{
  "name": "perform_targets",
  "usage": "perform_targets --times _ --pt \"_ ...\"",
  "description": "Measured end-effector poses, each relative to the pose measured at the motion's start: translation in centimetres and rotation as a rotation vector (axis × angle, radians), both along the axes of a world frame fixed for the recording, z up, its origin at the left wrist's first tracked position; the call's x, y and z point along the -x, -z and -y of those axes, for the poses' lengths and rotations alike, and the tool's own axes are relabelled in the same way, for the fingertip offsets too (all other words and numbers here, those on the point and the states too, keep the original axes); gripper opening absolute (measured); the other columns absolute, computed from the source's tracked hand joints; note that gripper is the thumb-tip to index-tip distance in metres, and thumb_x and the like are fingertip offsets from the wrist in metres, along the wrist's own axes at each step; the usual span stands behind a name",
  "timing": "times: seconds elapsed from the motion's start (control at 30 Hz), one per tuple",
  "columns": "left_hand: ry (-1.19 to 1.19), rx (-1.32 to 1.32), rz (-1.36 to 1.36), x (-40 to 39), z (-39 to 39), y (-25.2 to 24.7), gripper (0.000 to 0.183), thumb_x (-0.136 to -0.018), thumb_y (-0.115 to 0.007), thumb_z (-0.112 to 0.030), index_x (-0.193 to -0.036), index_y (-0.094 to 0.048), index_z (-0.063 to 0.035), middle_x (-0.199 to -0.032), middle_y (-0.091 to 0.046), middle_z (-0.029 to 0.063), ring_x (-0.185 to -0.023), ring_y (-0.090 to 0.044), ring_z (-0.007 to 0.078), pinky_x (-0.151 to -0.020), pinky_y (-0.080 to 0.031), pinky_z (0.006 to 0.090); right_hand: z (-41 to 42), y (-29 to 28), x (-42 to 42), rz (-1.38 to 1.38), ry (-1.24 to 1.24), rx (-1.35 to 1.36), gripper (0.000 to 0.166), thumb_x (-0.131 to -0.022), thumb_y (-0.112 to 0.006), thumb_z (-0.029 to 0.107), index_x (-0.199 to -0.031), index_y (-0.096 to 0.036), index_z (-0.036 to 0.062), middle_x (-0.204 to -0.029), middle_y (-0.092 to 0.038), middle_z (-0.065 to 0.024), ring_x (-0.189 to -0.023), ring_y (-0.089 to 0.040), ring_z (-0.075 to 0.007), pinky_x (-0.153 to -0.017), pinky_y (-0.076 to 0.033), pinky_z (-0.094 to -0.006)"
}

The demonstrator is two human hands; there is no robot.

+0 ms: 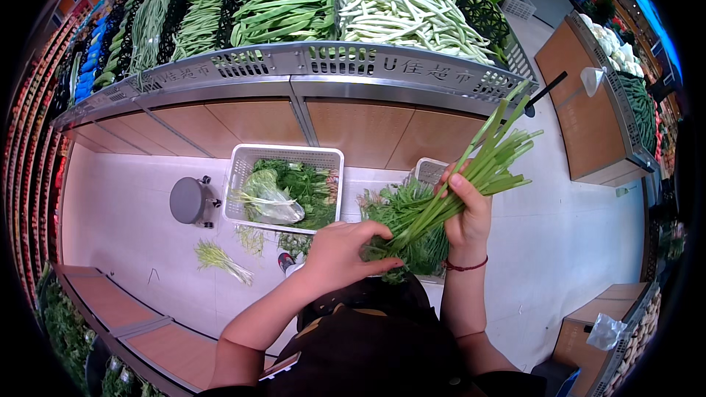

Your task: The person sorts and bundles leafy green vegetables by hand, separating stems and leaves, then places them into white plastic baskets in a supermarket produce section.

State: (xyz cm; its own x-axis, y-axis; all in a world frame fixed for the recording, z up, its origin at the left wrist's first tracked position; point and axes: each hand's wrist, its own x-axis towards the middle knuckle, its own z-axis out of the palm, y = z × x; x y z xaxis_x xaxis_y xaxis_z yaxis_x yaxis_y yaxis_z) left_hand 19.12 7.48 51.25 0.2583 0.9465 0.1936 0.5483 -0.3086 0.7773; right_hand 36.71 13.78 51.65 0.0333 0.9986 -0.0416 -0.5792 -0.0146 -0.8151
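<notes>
A bunch of long green leafy stalks (491,168) slants across the view, cut ends up to the right and leaves down to the left. My right hand (469,204) is closed around its stems, thumb on top. At the leafy end is my left hand (353,253), thumb and fingers curved apart around the leaves; whether it touches them is hard to tell. Beneath the bunch lie more leafy greens (386,204), partly hidden by my hands, by a white crate (429,168). A white plastic basket (284,149) at centre left holds greens and a bunch in clear plastic wrap (270,201).
A round grey stool (187,200) on casters stands left of the basket. Loose pale-stemmed greens (223,262) lie on the floor. Ahead runs a display counter with a metal rail (353,60), bearing green beans (287,0) and pale beans (402,5). Wooden stands (584,105) flank the right.
</notes>
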Motion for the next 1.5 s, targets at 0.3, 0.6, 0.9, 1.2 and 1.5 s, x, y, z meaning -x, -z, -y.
perform_targets --times 0.3,0.6,0.9,1.2,1.5 --pt "0.082 -0.006 0.025 -0.3 0.1 0.0 0.009 -0.070 -0.059 -0.019 -0.076 -0.057 -0.0122 -0.063 -0.053 0.0024 -0.053 -0.051 0.0205 -0.051 -0.038 0.0294 0.2 0.0 -0.2 -0.007 0.000 0.017 0.016 -0.071 -0.054 0.002 -0.083 -0.044 0.0033 -0.076 -0.049 -0.0091 -0.059 -0.047 -0.0140 -0.058 -0.041 -0.0265" --pt "0.066 0.156 0.139 -0.3 0.6 0.4 0.009 -0.065 -0.055 -0.011 -0.073 -0.051 -0.0079 -0.064 -0.053 0.0058 -0.053 -0.050 0.0224 -0.049 -0.038 0.0292 0.5 0.3 -0.3 0.005 0.028 0.004 0.014 -0.071 -0.054 0.002 -0.082 -0.044 0.0036 -0.072 -0.049 -0.0081 -0.057 -0.045 -0.0132 -0.056 -0.039 -0.0260" --pt "-0.128 0.581 0.861 1.3 1.1 2.0 0.009 -0.078 -0.049 -0.011 -0.075 -0.050 -0.0029 -0.060 -0.046 -0.0021 -0.050 -0.036 0.0044 -0.045 -0.031 0.0208 -0.1 0.5 -3.1 -0.115 0.075 -0.016 0.011 -0.075 -0.052 0.006 -0.083 -0.045 0.0064 -0.075 -0.047 -0.0048 -0.060 -0.045 -0.0121 -0.057 -0.037 -0.0259" --pt "-0.295 0.413 1.367 5.4 1.2 3.7 0.022 -0.087 -0.035 -0.022 -0.070 -0.035 -0.0085 -0.070 -0.042 0.0042 -0.048 -0.030 0.0056 -0.044 -0.029 0.0206 -0.4 0.9 -5.1 -0.214 0.028 -0.061 0.014 -0.077 -0.050 0.008 -0.090 -0.046 0.0064 -0.077 -0.047 -0.0046 -0.064 -0.044 -0.0129 -0.060 -0.038 -0.0274" --pt "-0.572 0.429 0.489 8.1 3.7 15.4 0.020 -0.087 -0.038 -0.018 -0.071 -0.039 -0.0064 -0.056 -0.040 -0.0014 -0.052 -0.035 0.0056 -0.049 -0.029 0.0195 -0.9 1.1 -4.9 -0.231 0.025 -0.043 0.013 -0.077 -0.051 0.008 -0.089 -0.046 0.0065 -0.078 -0.048 -0.0047 -0.065 -0.044 -0.0132 -0.061 -0.037 -0.0272"
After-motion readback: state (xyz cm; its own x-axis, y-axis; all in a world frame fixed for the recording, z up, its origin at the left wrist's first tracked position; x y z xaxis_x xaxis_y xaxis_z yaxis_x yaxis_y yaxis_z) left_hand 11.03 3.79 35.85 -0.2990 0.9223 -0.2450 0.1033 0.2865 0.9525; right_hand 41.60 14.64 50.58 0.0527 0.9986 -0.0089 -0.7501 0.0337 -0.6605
